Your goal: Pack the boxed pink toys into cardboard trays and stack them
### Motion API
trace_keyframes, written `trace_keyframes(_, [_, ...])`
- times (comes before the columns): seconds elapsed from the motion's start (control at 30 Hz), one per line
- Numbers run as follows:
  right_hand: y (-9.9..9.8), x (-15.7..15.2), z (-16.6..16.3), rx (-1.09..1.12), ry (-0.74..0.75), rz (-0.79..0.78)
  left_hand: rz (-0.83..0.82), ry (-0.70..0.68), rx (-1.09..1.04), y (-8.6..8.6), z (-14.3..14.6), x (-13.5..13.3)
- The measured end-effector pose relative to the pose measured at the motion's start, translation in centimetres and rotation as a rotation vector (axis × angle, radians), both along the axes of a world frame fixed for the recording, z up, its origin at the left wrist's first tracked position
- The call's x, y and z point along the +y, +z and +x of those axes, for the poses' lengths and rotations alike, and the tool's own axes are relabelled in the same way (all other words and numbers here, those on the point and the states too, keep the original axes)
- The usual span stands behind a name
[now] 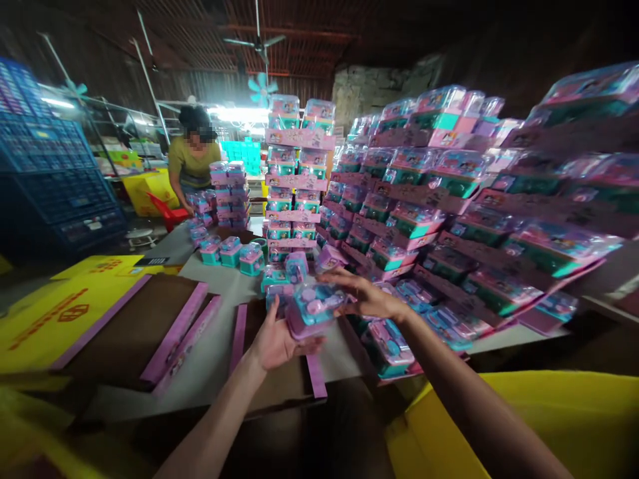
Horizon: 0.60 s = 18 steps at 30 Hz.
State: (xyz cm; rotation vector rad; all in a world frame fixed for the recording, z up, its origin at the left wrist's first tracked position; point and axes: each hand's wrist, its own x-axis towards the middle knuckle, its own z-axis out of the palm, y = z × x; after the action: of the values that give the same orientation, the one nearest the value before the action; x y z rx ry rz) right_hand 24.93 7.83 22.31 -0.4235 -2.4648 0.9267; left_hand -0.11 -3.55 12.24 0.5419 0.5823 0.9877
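Observation:
A small toy set in a clear plastic case with a pink base and teal inside (315,307) rests on the upturned palm of my left hand (277,340). My right hand (360,295) lies against the case's right side and top, fingers stretched over it. Both hands hover above a grey table (219,346), just over a flat pink-edged cardboard tray (239,329). More of the same toy cases (249,258) stand loose on the table behind my hands.
Tall stacks of packed toy trays (449,199) fill the right side, and a narrow tower (298,173) stands ahead. Flat brown and pink cardboard blanks (150,326) lie at left beside yellow cartons (44,313). Another person (192,159) works at the far end. Blue crates (44,166) stand left.

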Motion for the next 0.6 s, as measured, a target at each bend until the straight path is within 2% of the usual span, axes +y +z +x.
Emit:
trace_keyframes(0.1, [-0.4, -2.5, -0.4, 0.064, 0.056, 0.005, 0.026, 0.135, -0.048, -0.8, 0.1, -1.2])
trace_keyframes(0.2, [-1.3, -3.8, -1.1, 0.074, 0.062, -0.081, -0.006, 0.233, -0.037, -1.1, -0.2, -2.2])
trace_keyframes(0.3, [-3.1, -5.2, -3.2, 0.193, -0.079, -0.233, 0.002, 0.483, 0.062, -0.7, 0.1, -2.7])
trace_keyframes(0.37, [-4.6, -6.4, -5.3, 0.295, -0.229, -0.441, 0.110, 0.735, 0.224, -0.3, 0.5, -3.0])
trace_keyframes(0.43, [-5.7, -7.1, -7.4, 0.336, -0.345, -0.595, 0.284, 0.939, 0.443, 0.0, 0.4, -3.3])
trace_keyframes(0.47, [-5.9, -7.1, -8.5, 0.345, -0.383, -0.610, 0.381, 0.996, 0.551, 0.1, 0.0, -3.5])
trace_keyframes(0.53, [-5.7, -6.3, -10.3, 0.379, -0.436, -0.536, 0.550, 1.039, 0.738, -0.2, -1.9, -3.5])
trace_keyframes(0.6, [-4.8, -4.4, -12.1, 0.429, -0.441, -0.426, 0.560, 1.071, 0.953, -1.5, -4.7, -3.1])
